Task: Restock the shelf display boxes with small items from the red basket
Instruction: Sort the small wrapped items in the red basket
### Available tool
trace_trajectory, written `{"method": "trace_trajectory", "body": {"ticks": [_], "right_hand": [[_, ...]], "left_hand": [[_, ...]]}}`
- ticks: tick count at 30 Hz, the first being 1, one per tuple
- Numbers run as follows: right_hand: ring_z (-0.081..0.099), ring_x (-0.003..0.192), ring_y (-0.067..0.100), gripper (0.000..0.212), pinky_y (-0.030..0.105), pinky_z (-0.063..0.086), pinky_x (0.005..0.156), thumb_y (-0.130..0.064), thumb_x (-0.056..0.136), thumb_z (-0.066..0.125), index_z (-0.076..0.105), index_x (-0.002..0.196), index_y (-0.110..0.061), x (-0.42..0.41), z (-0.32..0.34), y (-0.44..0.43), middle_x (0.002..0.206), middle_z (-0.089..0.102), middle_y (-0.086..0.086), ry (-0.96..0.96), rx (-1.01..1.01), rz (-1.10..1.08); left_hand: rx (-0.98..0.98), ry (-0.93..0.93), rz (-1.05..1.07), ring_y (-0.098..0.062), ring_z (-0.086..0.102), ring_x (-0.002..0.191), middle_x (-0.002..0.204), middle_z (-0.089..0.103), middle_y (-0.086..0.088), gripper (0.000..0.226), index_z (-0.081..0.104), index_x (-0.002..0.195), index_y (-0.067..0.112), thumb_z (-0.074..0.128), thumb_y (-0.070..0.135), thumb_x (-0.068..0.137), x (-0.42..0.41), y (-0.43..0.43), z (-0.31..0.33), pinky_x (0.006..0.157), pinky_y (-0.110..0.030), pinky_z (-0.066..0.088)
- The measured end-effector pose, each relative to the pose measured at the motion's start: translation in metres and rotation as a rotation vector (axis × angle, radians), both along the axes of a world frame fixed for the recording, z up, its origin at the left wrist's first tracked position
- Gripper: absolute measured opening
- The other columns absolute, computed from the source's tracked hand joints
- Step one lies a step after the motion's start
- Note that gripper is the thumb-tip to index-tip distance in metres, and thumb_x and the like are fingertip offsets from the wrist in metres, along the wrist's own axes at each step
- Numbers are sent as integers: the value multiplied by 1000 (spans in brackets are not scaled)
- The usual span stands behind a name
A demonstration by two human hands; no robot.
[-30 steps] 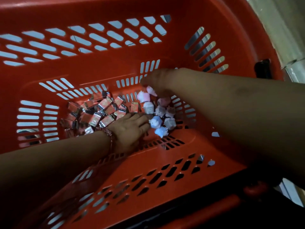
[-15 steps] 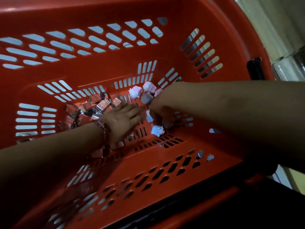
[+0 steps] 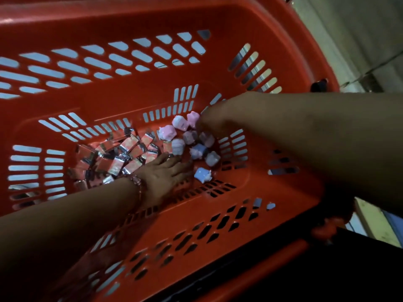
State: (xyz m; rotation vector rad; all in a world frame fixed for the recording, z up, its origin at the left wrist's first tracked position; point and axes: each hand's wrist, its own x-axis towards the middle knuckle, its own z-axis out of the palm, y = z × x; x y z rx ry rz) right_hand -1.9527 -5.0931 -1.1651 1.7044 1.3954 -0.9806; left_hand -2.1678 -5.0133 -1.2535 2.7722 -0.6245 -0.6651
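The red basket [image 3: 130,94] fills the view, and both my arms reach down into it. Several small pastel figures [image 3: 197,150], pink, blue and white, lie at the right of its floor, with one blue figure [image 3: 202,174] apart at the front. A heap of red and silver foil packets [image 3: 122,153] lies to their left. My left hand [image 3: 165,175] rests flat on the floor between the packets and the figures, fingers straight. My right hand [image 3: 212,120] is blurred at the far right edge of the figures, next to a pink one, and its fingers are hidden.
A bracelet [image 3: 137,182] sits on my left wrist. A black handle clip [image 3: 319,85] is on the basket's right rim. Pale floor [image 3: 359,40] shows beyond the rim at upper right. A dark frame [image 3: 327,269] lies under the basket's near side.
My right hand has pulled back from the middle of the figures to their far right edge, uncovering them. My left hand stays flat on the basket floor.
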Motion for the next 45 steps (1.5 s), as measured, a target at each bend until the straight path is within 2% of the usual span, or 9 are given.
{"method": "trace_trajectory", "body": {"ticks": [3, 8, 16, 19, 21, 25, 29, 36, 45], "right_hand": [[63, 120, 28, 47, 29, 50, 88, -6, 96, 64, 56, 141, -13, 7, 11, 6, 138, 62, 10, 80, 182, -314], [64, 115, 23, 47, 27, 52, 82, -10, 90, 71, 60, 135, -17, 12, 11, 5, 134, 63, 5, 49, 321, -341], [37, 143, 28, 60, 45, 41, 110, -40, 96, 55, 39, 153, -28, -55, -53, 3, 164, 28, 3, 124, 578, 358], [47, 139, 21, 70, 38, 43, 106, -65, 82, 34, 52, 144, -39, -49, -63, -9, 154, 47, -6, -110, 612, 448], [53, 131, 29, 74, 40, 47, 104, -64, 78, 29, 61, 135, -28, -32, -60, -11, 146, 52, 2, -46, 524, 468], [53, 124, 27, 43, 37, 52, 93, -44, 82, 70, 65, 123, -30, -18, -37, -1, 142, 41, -1, -3, 320, 331], [49, 127, 30, 44, 45, 51, 97, -43, 82, 71, 64, 124, -32, -26, -37, 4, 143, 38, 4, -31, 236, 335], [59, 112, 35, 55, 45, 54, 89, -34, 77, 75, 64, 131, -27, -48, -42, 0, 128, 56, 11, 92, 549, 425], [63, 104, 22, 36, 28, 39, 69, -29, 87, 70, 67, 123, -22, -66, -50, -8, 117, 68, -1, 300, 13, 381]], "left_hand": [[0, -51, -9, -34, 62, 120, 132, 64, -11, 64, 63, 131, 14, 38, 39, 78, 4, 9, -7, 102, -46, 50], [-14, -195, 76, -33, 59, 104, 121, 61, -10, 47, 64, 120, 14, 51, 35, 80, 12, 30, -7, 87, -44, 54], [126, -198, -140, -38, 52, 134, 152, 52, -12, 66, 61, 138, 30, 70, 50, 76, -15, 30, -29, 107, -63, 41], [190, -226, -131, -41, 53, 131, 151, 52, -13, 69, 58, 140, 29, 70, 51, 76, -20, 22, -31, 103, -66, 42], [213, -250, -130, -39, 55, 121, 144, 56, -11, 66, 57, 141, 28, 63, 52, 79, -19, 22, -29, 96, -60, 45], [290, -268, -86, -34, 59, 100, 117, 64, -7, 46, 69, 114, 26, 45, 52, 84, -16, 19, -17, 90, -45, 34], [429, -276, 12, -44, 55, 112, 126, 61, -17, 47, 71, 112, 16, 47, 49, 88, -13, 9, -13, 102, -57, 34], [116, -385, -147, -33, 64, 98, 115, 66, -5, 21, 67, 110, 31, 54, 28, 94, -27, 7, -43, 90, -46, 50], [23, -355, -178, -29, 63, 82, 99, 67, 0, 7, 69, 98, 25, 65, 30, 94, -52, 34, -39, 80, -40, 53]]}}
